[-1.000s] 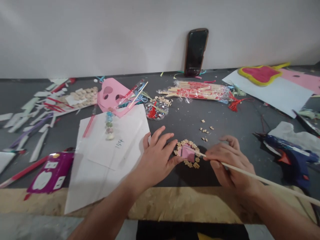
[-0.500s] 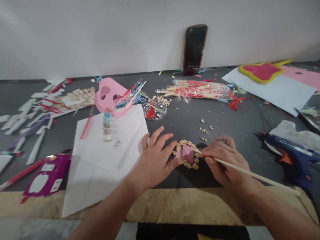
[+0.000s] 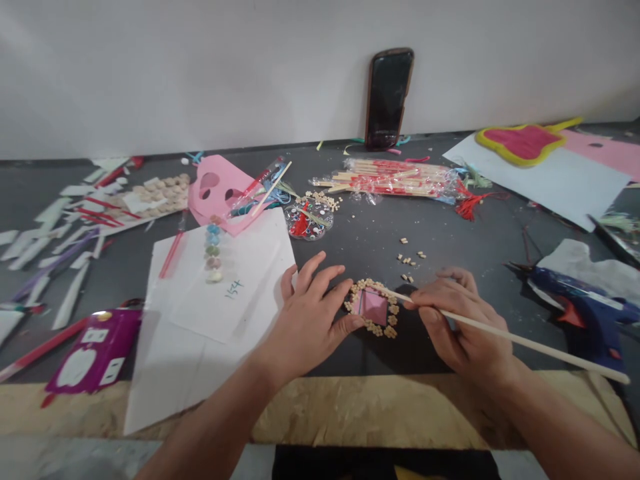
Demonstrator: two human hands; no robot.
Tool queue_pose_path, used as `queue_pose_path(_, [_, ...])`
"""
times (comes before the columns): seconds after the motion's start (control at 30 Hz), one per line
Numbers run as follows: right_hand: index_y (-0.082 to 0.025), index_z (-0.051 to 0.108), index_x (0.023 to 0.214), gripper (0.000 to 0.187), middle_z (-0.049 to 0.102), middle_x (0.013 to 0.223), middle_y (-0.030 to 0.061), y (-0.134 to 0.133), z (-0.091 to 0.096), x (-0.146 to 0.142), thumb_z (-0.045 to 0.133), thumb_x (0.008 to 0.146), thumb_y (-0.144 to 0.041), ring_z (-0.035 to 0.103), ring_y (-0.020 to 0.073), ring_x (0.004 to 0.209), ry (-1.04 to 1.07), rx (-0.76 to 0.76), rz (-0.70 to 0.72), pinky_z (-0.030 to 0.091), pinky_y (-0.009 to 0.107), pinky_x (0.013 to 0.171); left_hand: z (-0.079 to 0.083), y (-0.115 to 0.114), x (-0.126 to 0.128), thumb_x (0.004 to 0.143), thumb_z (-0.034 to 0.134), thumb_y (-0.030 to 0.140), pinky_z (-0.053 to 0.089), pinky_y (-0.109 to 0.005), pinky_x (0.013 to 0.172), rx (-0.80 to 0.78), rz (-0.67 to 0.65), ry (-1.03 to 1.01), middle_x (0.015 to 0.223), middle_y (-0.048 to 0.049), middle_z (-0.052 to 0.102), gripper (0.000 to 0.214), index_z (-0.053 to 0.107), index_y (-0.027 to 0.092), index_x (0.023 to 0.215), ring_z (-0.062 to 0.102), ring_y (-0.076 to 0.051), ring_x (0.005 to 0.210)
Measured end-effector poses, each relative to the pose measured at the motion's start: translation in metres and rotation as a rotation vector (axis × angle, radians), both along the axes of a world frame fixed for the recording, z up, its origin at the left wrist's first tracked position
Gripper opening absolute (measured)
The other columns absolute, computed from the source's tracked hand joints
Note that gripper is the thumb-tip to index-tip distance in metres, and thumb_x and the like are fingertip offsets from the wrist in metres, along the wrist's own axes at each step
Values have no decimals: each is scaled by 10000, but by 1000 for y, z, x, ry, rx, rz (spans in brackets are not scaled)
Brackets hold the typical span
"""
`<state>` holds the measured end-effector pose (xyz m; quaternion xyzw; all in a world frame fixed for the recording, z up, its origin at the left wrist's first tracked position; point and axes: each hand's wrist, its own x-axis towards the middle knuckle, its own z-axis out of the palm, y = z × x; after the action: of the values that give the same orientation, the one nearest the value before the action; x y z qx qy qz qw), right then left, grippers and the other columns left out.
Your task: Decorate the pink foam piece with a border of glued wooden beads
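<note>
On the dark table lies a small ring of wooden flower-shaped beads (image 3: 389, 331) around a pink square (image 3: 375, 307). My left hand (image 3: 310, 313) has its thumb and index finger on the ring's left edge, the other fingers spread out. Pinched in my right hand (image 3: 465, 320) is a thin wooden stick (image 3: 540, 344). Its tip reaches the upper right rim of the ring; whether it touches the beads I cannot tell. Several loose wooden pieces (image 3: 407, 260) lie just beyond the ring.
White papers (image 3: 175, 360) and a pink cut-out (image 3: 220, 173) lie on the left, near a purple packet (image 3: 95, 353). Behind are wrapped sticks (image 3: 400, 179), a round clear tray (image 3: 310, 223) and a leaning phone (image 3: 390, 100). A blue glue gun (image 3: 575, 287) rests at right.
My right hand has shifted slightly right, drawing the stick's tip back from above the pink square to the ring's rim. My left hand and the ring have stayed almost still.
</note>
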<state>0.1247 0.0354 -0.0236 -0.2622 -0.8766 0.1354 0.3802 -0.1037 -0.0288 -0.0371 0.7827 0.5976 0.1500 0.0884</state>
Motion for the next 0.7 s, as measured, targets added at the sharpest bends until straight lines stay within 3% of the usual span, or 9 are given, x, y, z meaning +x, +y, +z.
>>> queue_pose_path(0.43, [-212,550,931,203,659,731,3,-2,-1,1,508,801,-62,592,137,616,43,-30,-4,409,430,841,1,0,0,913,370,556,178,-602,1077,2,2,9,1353,-104,510,505,577,212,1219,227,-336,1374])
queue_pose_path(0.7, [-209,557,1004,231,678,832,31,-1,-5,-3,516,827,-66,611,150,707,34,-27,0,423,393,811,-1,0,0,913,376,553,180,-601,1077,3,-9,17,1355,-103,501,505,565,210,1232,216,-342,1375])
